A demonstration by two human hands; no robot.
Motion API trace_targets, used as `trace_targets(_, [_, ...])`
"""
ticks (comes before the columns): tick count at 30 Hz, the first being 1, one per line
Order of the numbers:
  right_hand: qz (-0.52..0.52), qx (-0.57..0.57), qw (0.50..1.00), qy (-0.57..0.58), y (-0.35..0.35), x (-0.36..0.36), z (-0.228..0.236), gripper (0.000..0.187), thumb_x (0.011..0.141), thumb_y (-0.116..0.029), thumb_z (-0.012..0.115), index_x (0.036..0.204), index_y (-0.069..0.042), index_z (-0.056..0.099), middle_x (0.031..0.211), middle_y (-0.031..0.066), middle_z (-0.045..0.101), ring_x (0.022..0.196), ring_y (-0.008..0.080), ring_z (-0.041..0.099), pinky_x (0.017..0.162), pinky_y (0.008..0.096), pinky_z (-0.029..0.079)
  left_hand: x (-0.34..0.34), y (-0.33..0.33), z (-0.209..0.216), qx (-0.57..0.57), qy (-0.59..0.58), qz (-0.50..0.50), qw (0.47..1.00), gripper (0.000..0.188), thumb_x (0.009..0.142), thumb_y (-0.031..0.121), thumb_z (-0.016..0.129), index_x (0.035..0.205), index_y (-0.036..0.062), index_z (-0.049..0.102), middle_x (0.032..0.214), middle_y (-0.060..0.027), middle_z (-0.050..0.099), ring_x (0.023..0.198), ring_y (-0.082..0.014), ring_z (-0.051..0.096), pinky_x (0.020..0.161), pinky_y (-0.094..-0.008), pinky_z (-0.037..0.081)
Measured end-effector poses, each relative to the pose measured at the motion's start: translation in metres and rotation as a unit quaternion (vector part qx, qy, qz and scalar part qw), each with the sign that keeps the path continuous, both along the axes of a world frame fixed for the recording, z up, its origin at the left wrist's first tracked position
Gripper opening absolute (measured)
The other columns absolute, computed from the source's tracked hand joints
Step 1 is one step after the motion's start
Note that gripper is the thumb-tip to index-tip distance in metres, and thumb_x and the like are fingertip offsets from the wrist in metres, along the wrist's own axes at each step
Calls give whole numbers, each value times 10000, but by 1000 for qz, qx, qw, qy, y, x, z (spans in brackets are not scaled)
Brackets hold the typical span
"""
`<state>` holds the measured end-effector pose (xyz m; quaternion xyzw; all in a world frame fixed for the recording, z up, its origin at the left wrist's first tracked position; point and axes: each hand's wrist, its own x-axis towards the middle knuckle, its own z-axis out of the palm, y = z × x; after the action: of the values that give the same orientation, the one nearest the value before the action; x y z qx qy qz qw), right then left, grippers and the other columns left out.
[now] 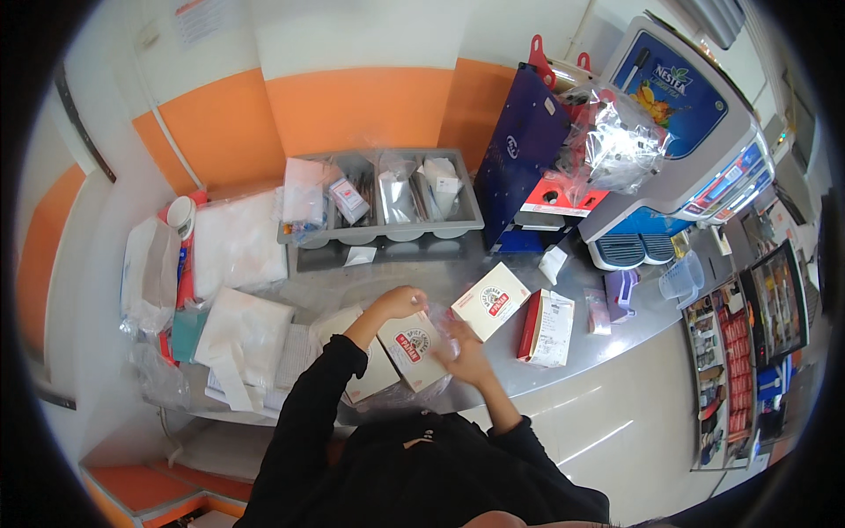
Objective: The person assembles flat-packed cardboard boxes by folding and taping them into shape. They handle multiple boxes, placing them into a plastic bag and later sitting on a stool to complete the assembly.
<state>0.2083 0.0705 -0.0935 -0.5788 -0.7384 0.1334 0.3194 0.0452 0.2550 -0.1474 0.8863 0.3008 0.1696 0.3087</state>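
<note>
My left hand (398,303) rests on the top edge of a cream cardboard box with a red round label (414,349), which stands on the steel counter (493,352). My right hand (459,352) is pressed against the box's right side, over crinkled clear plastic film (396,396) that lies under and around the box. A second box of the same kind (490,301) lies just beyond my right hand. Another cream box (370,370) sits partly hidden under my left forearm.
A red and white carton (547,328) stands to the right. A grey divided tray of sachets (378,201) sits at the back, a blue and red machine (528,158) and a drinks dispenser (678,132) beside it. White bags and paper (238,264) lie left.
</note>
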Motion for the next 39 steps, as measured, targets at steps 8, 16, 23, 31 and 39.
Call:
trace_targets(8, [-528,-403,747,-29,95,67,14,1225,631,-824,509,1481,-124,-28,1308,317,314,1099,458,479,839,510,451,40,-25,88,22,-41,40,998,180,835,257,567,870,99,645,854,-72,622,835,-309,607,759,-412,470])
trace_targets(16, [-479,-285,826,-83,95,70,-12,1293,525,-608,752,1488,-241,-30,1288,297,293,1143,454,398,866,537,412,-4,-172,89,99,55,-2,994,692,659,266,743,1250,63,444,1236,-155,419,1219,-349,382,1017,-509,306])
trace_targets(23, [-328,-197,918,-101,22,53,104,1213,532,-499,782,1490,-203,99,1218,326,335,1106,489,413,917,484,407,-24,-181,56,71,40,241,967,915,554,359,791,1307,52,371,1291,-179,349,1286,-383,280,1056,-611,181])
trace_targets(31, [10,-357,931,-75,1,-29,151,1131,589,-607,723,1483,-195,165,1318,357,291,1195,523,390,1014,459,367,-55,-188,69,-7,83,339,937,1041,553,399,817,1350,1,278,1365,-240,261,1324,-426,198,1072,-606,126])
trace_targets(39, [-157,-202,951,-173,47,-88,72,1039,619,-611,711,1451,-166,274,1242,322,375,1100,471,463,898,473,428,-82,-195,71,-27,-1,259,966,1170,571,427,820,1401,-29,132,1402,-286,205,1322,-463,187,1074,-578,157])
